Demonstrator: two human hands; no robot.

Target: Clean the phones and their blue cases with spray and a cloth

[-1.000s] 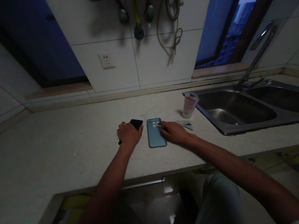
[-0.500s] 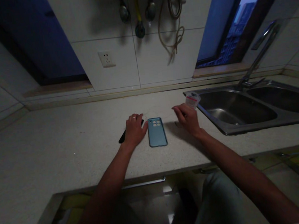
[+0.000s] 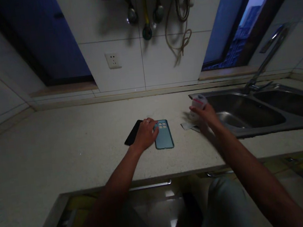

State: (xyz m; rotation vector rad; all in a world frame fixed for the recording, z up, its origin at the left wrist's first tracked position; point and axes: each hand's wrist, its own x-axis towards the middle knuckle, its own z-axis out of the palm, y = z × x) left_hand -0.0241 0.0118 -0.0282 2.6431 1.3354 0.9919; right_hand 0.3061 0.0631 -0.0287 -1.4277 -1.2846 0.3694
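Observation:
A pale blue phone case [image 3: 163,138] lies on the counter, its camera cutouts at the far end. My left hand [image 3: 146,133] rests between it and a black phone [image 3: 133,132], covering part of the phone; its fingers are spread, with index finger and thumb over the case's upper left edge. My right hand [image 3: 206,114] is closed at a small clear plastic packet [image 3: 200,101] with a pink stripe, beside the sink; blur hides the exact grip. Below that hand lies a small flat pale piece with dark edges [image 3: 188,126], partly covered.
A double steel sink [image 3: 246,111] with a tall faucet [image 3: 267,53] stands at the right. The pale counter [image 3: 84,147] runs left, its front edge close to me. Pipes, a hanging cord [image 3: 180,47] and a wall socket [image 3: 113,60] are on the tiled wall.
My right hand has moved right, from a pinch over the counter to the plastic packet, uncovering the flat piece. My left hand has shifted right onto the case's edge, showing more of the phone.

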